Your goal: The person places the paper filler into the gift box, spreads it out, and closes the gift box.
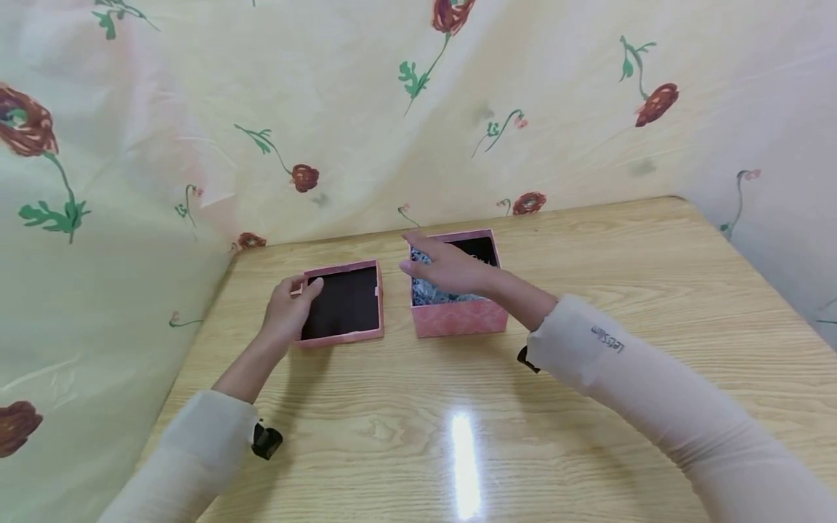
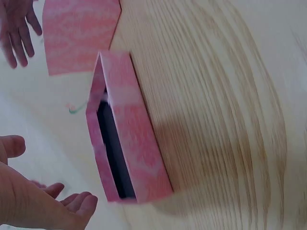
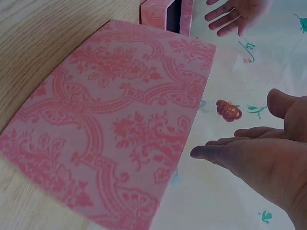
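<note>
In the head view a pink patterned box [image 1: 461, 320] stands upright with its top off. Pale blue shredded filling [image 1: 426, 294] and a black piece with white marks [image 1: 482, 249] show inside it. My right hand [image 1: 451, 269] hovers over the box with straight fingers and holds nothing, covering part of the contents. To the left, the pink box lid [image 1: 342, 338] lies with its black inside up. At the lid's left edge is my left hand [image 1: 290, 309], its fingers loosely bent. The left wrist view shows these fingers [image 2: 79, 207] apart from the lid.
Both box and lid sit on a light wood-grain table [image 1: 366, 428]. A floral curtain [image 1: 353, 109] hangs close behind them and along the left side. Small black devices [image 1: 267, 440] are strapped at the wrists.
</note>
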The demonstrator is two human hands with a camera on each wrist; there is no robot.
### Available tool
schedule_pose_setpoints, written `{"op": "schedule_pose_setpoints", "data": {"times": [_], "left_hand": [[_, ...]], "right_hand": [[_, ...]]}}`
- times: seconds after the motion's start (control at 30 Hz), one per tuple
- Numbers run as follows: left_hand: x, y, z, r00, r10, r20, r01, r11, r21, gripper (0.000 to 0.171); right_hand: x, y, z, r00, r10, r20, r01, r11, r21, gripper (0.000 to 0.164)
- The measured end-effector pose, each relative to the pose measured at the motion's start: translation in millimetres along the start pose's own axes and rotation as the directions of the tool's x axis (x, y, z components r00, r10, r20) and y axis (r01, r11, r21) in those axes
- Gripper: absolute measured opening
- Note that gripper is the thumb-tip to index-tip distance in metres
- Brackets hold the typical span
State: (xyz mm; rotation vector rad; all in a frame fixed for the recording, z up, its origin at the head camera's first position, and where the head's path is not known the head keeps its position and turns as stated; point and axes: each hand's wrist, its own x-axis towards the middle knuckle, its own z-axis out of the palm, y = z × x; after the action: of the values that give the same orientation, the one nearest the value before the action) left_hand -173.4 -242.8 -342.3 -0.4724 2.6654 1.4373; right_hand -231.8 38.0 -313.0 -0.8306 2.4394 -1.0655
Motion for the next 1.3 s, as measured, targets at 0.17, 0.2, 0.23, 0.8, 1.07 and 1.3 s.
{"op": "schedule_pose_setpoints", "data": {"times": [0.17,0.2,0.23,0.8,1.07,1.3], "left_hand": [[0.9,-2.6,-16.9,0.999,-0.028,0.015,0.028,0.998,0.048,0.071],[1.5,-3.2,-19.9,0.999,-0.034,0.021,0.032,0.998,0.061,0.072],[2.1,-3.8,-22.7,0.999,-0.040,0.028,0.037,0.997,0.071,0.073],[20.9,-23.2,-47.3,0.966,-0.139,0.218,0.114,0.985,0.126,0.084],[24.3,-27.2,-44.2,0.947,-0.186,0.262,0.150,0.977,0.152,0.084],[29.7,-27.2,-35.0,0.945,-0.205,0.256,0.174,0.975,0.137,0.078]], "right_hand": [[3.3,-6.4,6.0,1.000,-0.002,0.013,0.001,0.998,0.064,0.068],[4.3,-7.9,8.2,1.000,0.003,0.016,-0.004,0.996,0.084,0.068],[5.3,-9.8,10.2,1.000,0.007,0.019,-0.008,0.995,0.103,0.067],[24.0,-38.6,55.9,0.996,0.072,0.043,-0.080,0.967,0.241,0.069],[33.8,-44.1,96.1,0.987,0.155,-0.041,-0.148,0.980,0.133,0.074],[39.6,-37.5,120.4,0.946,0.283,-0.159,-0.264,0.956,0.131,0.081]]}}
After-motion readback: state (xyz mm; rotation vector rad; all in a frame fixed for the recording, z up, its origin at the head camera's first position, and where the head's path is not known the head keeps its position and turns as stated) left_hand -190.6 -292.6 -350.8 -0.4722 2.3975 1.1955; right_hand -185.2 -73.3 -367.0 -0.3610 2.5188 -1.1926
